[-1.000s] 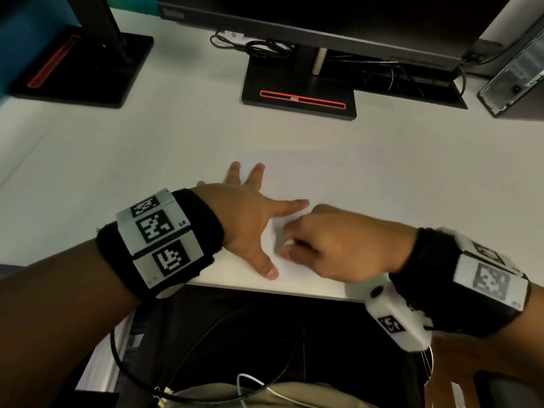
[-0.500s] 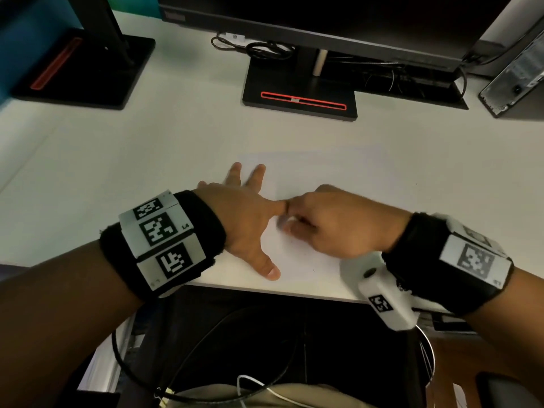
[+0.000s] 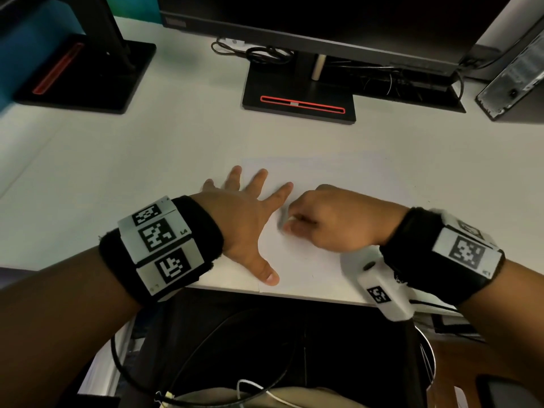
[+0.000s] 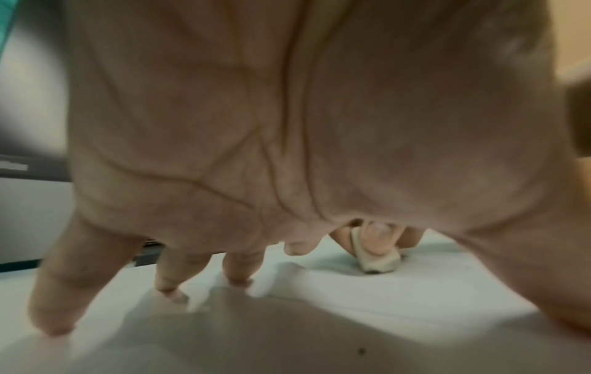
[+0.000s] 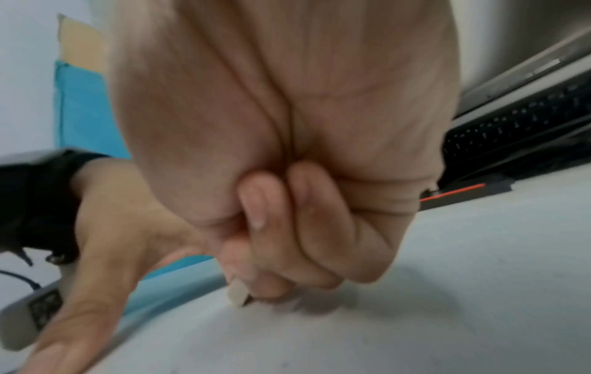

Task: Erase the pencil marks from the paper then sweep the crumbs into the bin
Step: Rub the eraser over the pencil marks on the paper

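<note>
A white sheet of paper (image 3: 338, 184) lies on the white desk near its front edge. My left hand (image 3: 250, 213) lies flat on the sheet's left part, fingers spread and straight, thumb near the desk edge. My right hand (image 3: 329, 219) pinches a small off-white eraser (image 4: 377, 258), whose lower end touches the paper just right of the left index finger. The eraser (image 5: 238, 293) also pokes out below the curled right fingers in the right wrist view. No pencil marks or crumbs can be made out. The bin is out of sight.
A monitor stand (image 3: 298, 101) with a red stripe sits behind the paper, and a second stand (image 3: 85, 75) at the back left. Cables (image 3: 265, 53) lie behind the middle stand. A small computer case (image 3: 515, 78) leans at the back right. Below the desk edge hang dark cables.
My right hand with the eraser moved away from me toward the left index finger, then came partly back toward me. The left hand stayed flat on the paper.
</note>
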